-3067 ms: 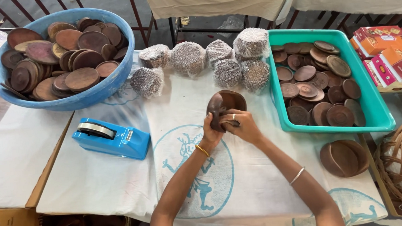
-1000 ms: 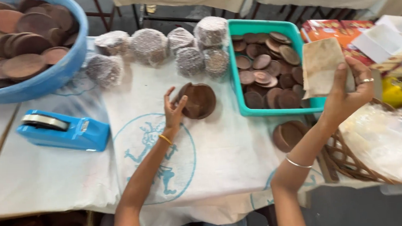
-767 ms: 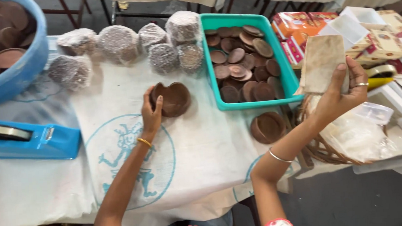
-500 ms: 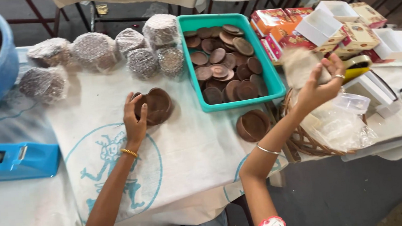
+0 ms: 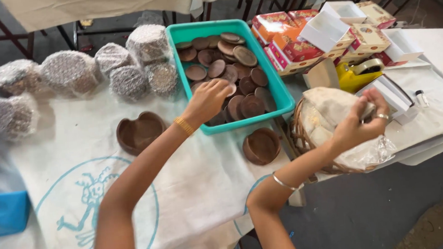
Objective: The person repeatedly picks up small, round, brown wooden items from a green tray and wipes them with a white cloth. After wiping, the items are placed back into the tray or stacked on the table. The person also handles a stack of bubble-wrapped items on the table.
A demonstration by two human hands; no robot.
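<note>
Head view: cloth-covered surface (image 5: 194, 191). Left hand (image 5: 207, 100), fingers curled, reaches into teal tray (image 5: 286, 103) of brown clay lamps (image 5: 243, 55); grip unclear. Right hand (image 5: 358, 122) pinches plastic bag (image 5: 332, 113) right of tray. Wrapped bundles (image 5: 69, 72) left of tray; many lamps unwrapped.

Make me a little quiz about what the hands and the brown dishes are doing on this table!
1. True or false: the left hand is over the teal tray.
2. What does the right hand touch? A) tape dispenser B) pale wrapping in the woven basket C) red boxes
3. What shape is the brown dish lying alone on the cloth?

Key: 1 true; 2 B; 3 heart.
</note>
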